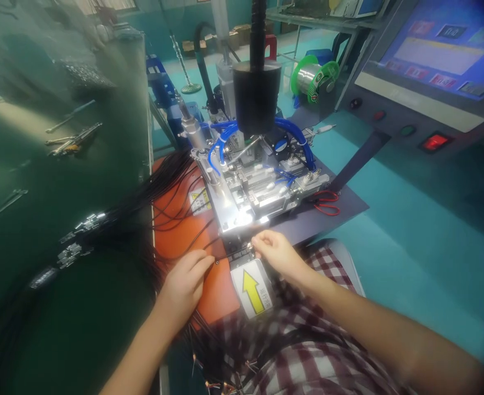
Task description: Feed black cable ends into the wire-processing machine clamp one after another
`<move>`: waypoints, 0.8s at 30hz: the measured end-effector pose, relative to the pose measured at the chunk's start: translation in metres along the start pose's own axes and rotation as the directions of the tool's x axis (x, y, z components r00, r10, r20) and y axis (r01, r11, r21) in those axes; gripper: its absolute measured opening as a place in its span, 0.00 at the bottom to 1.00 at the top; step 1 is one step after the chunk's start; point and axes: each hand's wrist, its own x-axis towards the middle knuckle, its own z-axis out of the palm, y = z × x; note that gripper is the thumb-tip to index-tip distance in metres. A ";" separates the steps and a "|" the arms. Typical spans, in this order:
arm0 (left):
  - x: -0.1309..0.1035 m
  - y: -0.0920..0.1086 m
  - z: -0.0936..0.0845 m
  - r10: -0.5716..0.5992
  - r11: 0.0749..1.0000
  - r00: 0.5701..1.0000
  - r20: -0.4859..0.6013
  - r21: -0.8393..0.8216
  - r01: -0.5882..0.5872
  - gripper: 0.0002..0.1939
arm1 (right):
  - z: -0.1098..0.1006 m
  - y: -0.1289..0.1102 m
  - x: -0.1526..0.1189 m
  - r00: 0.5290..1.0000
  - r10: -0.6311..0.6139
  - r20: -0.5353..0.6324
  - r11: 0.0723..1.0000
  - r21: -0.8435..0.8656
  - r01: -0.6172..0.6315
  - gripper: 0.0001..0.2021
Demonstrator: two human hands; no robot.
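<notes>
My left hand [186, 277] is closed over the orange plate, its thumb and fingers pinched on a thin black cable [230, 255]. From there the cable runs right to a small shiny metal connector [249, 246], which my right hand [278, 253] pinches by its end. Both hands are just in front of the metal machine [262, 186] with its blue air hoses. Below the connector lies a white plate with a yellow arrow [252, 291]. The connector's exact shape is too small to make out.
Black cables [172, 175] lie across the orange plate [209, 296] and the dark green table [81, 307], some with metal ends [69, 254]. A control panel [431, 82] stands at right, a green wire spool [314, 77] behind. A black cylinder [257, 96] hangs above the machine.
</notes>
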 end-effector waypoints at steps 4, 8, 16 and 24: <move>0.000 -0.001 0.000 0.010 1.000 1.000 -0.002 0.000 -0.010 0.12 | 0.004 -0.005 -0.006 0.998 0.063 0.010 0.996 0.056 -0.064 0.06; 0.000 0.000 0.000 0.008 1.000 1.000 0.009 -0.013 -0.008 0.12 | 0.014 -0.004 -0.004 0.992 0.113 -0.053 0.991 0.078 -0.108 0.04; 0.003 0.004 -0.003 0.005 1.000 1.000 0.001 -0.018 -0.005 0.11 | 0.010 -0.004 -0.007 0.994 0.102 -0.045 0.989 0.115 -0.096 0.07; 0.003 0.005 -0.005 0.026 1.000 1.000 0.005 -0.003 -0.026 0.12 | -0.037 0.019 -0.037 0.993 0.056 -0.107 0.987 0.157 -0.039 0.15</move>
